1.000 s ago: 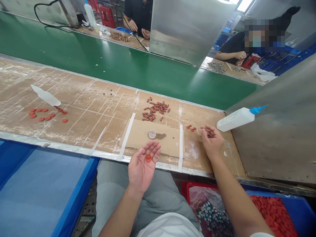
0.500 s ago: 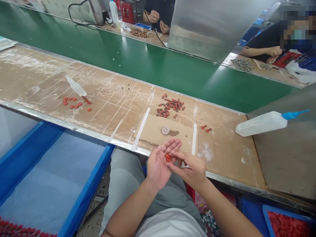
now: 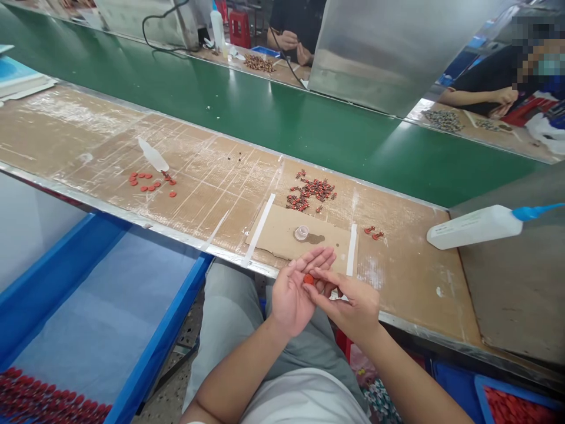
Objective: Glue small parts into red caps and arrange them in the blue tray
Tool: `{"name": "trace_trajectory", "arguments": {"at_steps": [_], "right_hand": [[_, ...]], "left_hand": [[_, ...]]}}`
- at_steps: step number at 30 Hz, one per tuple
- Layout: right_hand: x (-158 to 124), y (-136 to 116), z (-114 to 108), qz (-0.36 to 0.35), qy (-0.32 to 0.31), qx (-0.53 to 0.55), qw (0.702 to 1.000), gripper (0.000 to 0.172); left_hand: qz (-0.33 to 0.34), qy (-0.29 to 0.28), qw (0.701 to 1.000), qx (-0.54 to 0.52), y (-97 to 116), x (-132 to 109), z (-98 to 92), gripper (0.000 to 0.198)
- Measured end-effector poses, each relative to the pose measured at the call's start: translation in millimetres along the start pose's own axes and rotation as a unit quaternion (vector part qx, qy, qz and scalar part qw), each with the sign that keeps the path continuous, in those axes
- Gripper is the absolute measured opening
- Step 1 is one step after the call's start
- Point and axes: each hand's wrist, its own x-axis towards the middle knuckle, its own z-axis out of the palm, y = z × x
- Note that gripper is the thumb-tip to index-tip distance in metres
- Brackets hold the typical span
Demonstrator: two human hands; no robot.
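Observation:
My left hand [image 3: 293,291] lies palm up above my lap at the table's front edge, with a red disc [image 3: 308,280] on its fingers. My right hand [image 3: 348,306] reaches across it, fingertips pinched on that disc. Just beyond them, a small clear plastic cup [image 3: 301,233] stands on a cardboard sheet [image 3: 282,227] taped down with white strips. A heap of small red-and-metal parts [image 3: 310,193] lies behind the cardboard. To the right rest two more such parts [image 3: 374,233]. Several loose red discs [image 3: 148,184] lie far left, by a translucent squeeze bottle [image 3: 153,155].
A white glue bottle with a blue nozzle [image 3: 474,227] lies at the right. A green conveyor belt [image 3: 265,135] runs behind the table. A blue tray [image 3: 101,312] sits low on the left, and a blue crate of red discs [image 3: 516,406] low on the right.
My right hand has moved left from the table beside the two small parts to over my left palm, and its fingertips now meet the red disc. The view has swung slightly left.

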Motion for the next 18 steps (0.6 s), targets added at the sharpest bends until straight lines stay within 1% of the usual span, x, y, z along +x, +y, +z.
{"name": "trace_trajectory", "arguments": {"at_steps": [4,6,8,11,12,14,16,18], "right_hand": [[4,-3,-5,-0.06,0.027,-0.037,0.997,0.035],[5,-4,-9,-0.062,0.033,-0.043,0.997,0.037],[5,-1,-12,-0.021,0.038,-0.033,0.999,0.038],[4,10,-12,0.075,0.077,0.039,0.993,0.04],[4,14,-9,0.094,0.094,0.068,0.989,0.04],[5,20,0,0.097,0.105,0.088,0.986,0.038],[10,23,15,0.058,0.087,0.047,0.993,0.033],[20,22,34,0.001,0.06,-0.001,0.998,0.029]], "left_hand": [[-0.005,0.007,1.0,0.0,-2,-2,-2.1,0.049],[-0.011,0.008,1.0,-0.006,1,-1,-3.1,0.048],[-0.006,0.012,1.0,-0.01,8,-1,-2.7,0.047],[0.048,0.029,0.998,-0.006,25,-2,0.1,0.045],[0.071,0.036,0.997,-0.004,31,-3,0.8,0.045],[0.11,0.057,0.992,0.0,46,-6,0.5,0.039],[0.141,0.087,0.986,-0.004,63,-10,-2.9,0.03],[0.178,0.113,0.977,-0.018,83,-17,-8.7,0.025]]}}
